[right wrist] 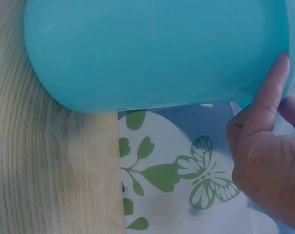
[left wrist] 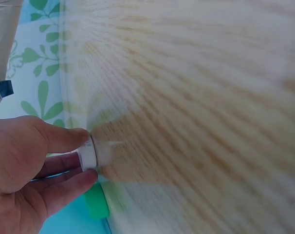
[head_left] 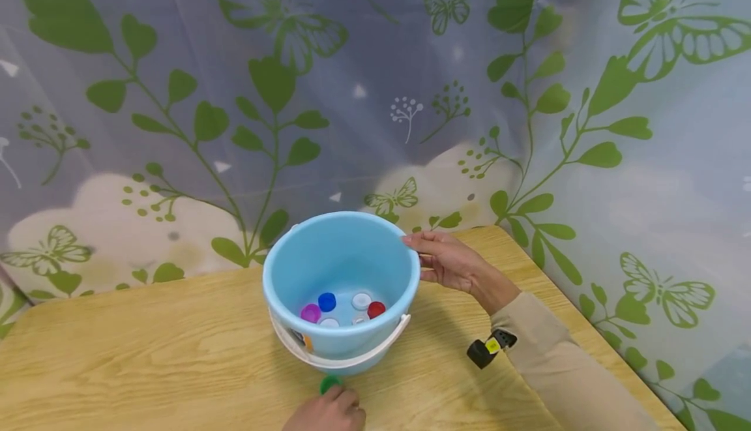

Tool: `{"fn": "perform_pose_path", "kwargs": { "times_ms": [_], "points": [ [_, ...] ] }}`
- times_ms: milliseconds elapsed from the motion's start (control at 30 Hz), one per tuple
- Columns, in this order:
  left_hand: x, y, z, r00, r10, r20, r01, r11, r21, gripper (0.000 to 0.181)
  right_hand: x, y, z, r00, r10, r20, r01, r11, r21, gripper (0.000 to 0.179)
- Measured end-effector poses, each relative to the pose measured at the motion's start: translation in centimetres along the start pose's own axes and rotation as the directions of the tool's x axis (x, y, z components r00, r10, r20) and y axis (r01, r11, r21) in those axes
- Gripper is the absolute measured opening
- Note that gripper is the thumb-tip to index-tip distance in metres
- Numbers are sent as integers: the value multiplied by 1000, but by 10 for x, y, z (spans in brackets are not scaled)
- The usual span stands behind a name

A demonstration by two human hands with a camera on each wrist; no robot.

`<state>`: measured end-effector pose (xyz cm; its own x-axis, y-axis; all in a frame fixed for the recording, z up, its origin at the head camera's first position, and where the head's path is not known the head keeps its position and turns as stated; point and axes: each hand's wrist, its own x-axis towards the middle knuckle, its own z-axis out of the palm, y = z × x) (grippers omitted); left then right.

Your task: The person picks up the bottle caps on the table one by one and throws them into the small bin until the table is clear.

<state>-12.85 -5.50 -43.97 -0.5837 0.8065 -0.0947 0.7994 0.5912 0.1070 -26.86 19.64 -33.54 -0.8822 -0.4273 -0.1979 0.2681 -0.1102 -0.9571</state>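
— Where in the head view sits the bucket (head_left: 340, 268)?
— Middle of the frame, standing upright on the wooden desk (head_left: 147, 346), white handle (head_left: 346, 358) hanging down over the near side.

— And inside it?
— Several bottle caps (head_left: 343, 308) at the bottom: pink, blue, white, red.

— Right hand (head_left: 448, 263)?
— Right of centre, resting against the bucket rim, fingers nearly straight, thumb (right wrist: 267, 95) pressed on the outer wall in the right wrist view. Not closed around anything.

— Left hand (head_left: 327, 413)?
— Bottom edge of the frame, just below the bucket. Grip clamped: thumb and fingers (left wrist: 64, 139) pinching a white cap (left wrist: 88, 153) in the left wrist view, lower left of that frame.

— Anything beside it?
— A green cap (head_left: 330, 383), lying on the desk just above the knuckles, close to the bucket base; touching the hand or not, cannot tell.

— Behind the desk?
— A curtain (head_left: 176, 92) printed with green leaves and butterflies, filling the whole upper part.
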Motion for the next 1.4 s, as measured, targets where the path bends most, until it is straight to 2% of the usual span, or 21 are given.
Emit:
{"fn": "perform_pose_path", "kwargs": {
  "times_ms": [167,333,433,500,600,700,767,833,867,933,1067,1133,1233,1300,1400],
  "points": [
    [0,-1,1,1000,-1,11,1,1000,-8,30,0,0,1,1000,0,6,0,1000,-2,34],
    [-1,1,-1,998,-57,29,58,998,-32,35,0,0,1,1000,-6,1,6,1000,2,32],
    [-4,4,-7,997,-80,25,81,996,-50,36,0,0,0,1000,-5,2,5,1000,6,31],
    [-7,7,-14,996,-86,2,86,993,-77,36,0,0,0,1000,-4,4,4,1000,6,30],
    [-14,12,-31,997,-60,-57,53,991,-120,39,0,0,0,1000,-3,7,3,1000,9,30],
    [-22,20,-52,988,11,-153,-37,985,-166,34,0,0,0,1000,-2,11,2,1000,10,30],
    [-25,25,-71,964,84,-251,-128,978,-164,26,0,0,0,1000,-1,9,1,1000,11,29],
    [-28,30,-93,924,132,-358,-193,971,-138,15,0,0,0,1000,0,4,0,1000,13,29],
    [-29,31,-103,893,152,-423,-217,970,-109,13,0,1,1,1000,0,2,0,1000,15,29],
    [-29,30,-125,834,165,-526,-226,973,-53,16,1,1,1,1000,1,1,-1,1000,17,29],
    [-24,21,-160,747,76,-660,-159,985,-66,19,0,2,1,1000,6,9,-7,1000,22,31],
    [-17,15,-172,725,26,-689,-131,986,-101,18,0,3,0,1000,8,12,-8,1000,23,32],
    [-4,4,-185,708,-13,-706,-101,988,-120,18,0,3,-1,1000,5,13,-6,1000,21,32],
    [6,-6,-189,709,-26,-705,-69,992,-105,19,0,2,-1,1000,4,11,-4,1000,18,32],
    [22,-22,-188,734,-64,-676,-7,995,-102,21,1,2,0,1000,1,13,-2,1000,12,33]
  ]
}}
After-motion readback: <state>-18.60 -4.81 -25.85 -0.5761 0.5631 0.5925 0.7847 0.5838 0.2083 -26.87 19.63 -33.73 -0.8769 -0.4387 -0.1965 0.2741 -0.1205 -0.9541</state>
